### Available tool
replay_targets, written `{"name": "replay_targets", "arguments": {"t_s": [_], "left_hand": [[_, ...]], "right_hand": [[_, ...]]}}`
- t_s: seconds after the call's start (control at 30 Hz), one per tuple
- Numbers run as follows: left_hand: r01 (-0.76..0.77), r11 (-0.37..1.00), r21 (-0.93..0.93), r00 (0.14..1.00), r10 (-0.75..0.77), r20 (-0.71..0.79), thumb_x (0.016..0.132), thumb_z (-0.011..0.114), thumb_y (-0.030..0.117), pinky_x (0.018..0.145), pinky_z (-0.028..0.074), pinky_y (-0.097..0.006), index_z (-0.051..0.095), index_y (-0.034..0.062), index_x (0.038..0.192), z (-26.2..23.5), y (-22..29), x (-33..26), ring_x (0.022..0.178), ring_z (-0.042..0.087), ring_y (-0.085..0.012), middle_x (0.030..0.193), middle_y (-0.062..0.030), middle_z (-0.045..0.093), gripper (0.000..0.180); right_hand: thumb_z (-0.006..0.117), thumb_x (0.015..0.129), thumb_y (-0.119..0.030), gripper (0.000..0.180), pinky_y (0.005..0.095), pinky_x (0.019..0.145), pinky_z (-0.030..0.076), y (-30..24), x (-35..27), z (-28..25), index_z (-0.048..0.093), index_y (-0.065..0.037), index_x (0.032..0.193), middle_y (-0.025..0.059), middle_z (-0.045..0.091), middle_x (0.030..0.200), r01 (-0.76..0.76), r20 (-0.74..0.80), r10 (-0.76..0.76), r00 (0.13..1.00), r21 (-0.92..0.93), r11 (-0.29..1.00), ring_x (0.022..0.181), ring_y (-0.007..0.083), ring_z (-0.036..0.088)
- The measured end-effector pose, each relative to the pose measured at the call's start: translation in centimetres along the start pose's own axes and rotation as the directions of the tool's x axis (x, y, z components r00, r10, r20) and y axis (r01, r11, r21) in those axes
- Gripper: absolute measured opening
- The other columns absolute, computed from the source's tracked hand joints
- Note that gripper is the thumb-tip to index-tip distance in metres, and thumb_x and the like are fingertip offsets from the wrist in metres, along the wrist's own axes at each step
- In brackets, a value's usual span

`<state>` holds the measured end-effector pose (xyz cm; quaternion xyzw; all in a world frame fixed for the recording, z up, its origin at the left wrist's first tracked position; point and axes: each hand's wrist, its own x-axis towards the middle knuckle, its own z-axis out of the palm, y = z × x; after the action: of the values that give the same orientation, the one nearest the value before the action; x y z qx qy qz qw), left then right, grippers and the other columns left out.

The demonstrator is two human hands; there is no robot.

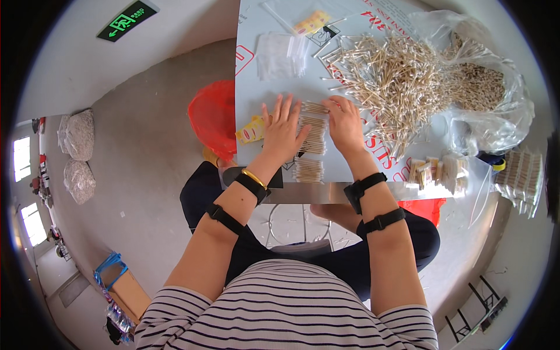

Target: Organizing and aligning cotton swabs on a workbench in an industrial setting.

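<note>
Swabs (313, 135) lie side by side in a column on the surface (336, 169), between the person's two hands, their sticks running crosswise; a shorter block (308, 171) sits just below, toward the person. The step in hand looks like squaring these sticks into an even row. The left hand (282, 135) lies low and palm-down at the column's left, its fingers spread wide and holding nothing that shows, the thumb reaching over the stick ends. The right hand (347, 127) is at the upper right end, its fingers bent and close together by the topmost sticks; whether they pinch any of them I cannot tell. The loose heap (402, 76) lies to the right, spilling from a clear bag (513, 93), with small pouches (283, 55) beyond the left hand and yellow cards (251, 129) beside it. The next move seems to call for light, level pressure from both sides, so that the ends come flush; a hard push could well make the thin sticks roll or cross.
</note>
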<state>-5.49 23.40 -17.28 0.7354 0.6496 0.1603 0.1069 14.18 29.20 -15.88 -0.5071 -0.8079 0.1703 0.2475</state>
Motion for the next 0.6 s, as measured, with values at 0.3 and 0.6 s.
{"name": "replay_targets", "arguments": {"t_s": [0.3, 0.6], "left_hand": [[-0.057, 0.991, 0.118, 0.998, 0.054, 0.027, 0.105, 0.04, 0.062, 0.127, 0.0, -0.064, 0.032, 0.0011, 0.162, 0.7, -0.7, 0.7, 0.162, 0.012, -0.0319, 0.172, -0.014, 0.023, 0.084], [-0.035, 0.997, 0.07, 0.998, 0.032, 0.056, 0.106, 0.034, 0.065, 0.127, -0.001, -0.063, 0.023, 0.0024, 0.165, 0.1, -0.3, -0.6, 0.163, 0.009, -0.0293, 0.174, -0.0115, 0.018, 0.086]], "right_hand": [[0.058, 0.099, -0.014, 0.055, 0.0457, 0.123, 0.034, -1.0, -2.8, 0.8, 0.047, 0.0, 0.151, 0.0133, 0.049, 0.155, -0.048, 0.008, 0.05, 0.999, -0.167, 0.985, 0.145, 0.0308, 0.044], [0.056, 0.1, -0.016, 0.059, 0.0455, 0.127, 0.028, -2.0, -3.1, 2.2, 0.042, 0.0, 0.155, 0.0152, 0.042, 0.162, -0.017, 0.055, 0.021, 0.998, -0.069, 0.997, 0.153, 0.0307, 0.035]]}}
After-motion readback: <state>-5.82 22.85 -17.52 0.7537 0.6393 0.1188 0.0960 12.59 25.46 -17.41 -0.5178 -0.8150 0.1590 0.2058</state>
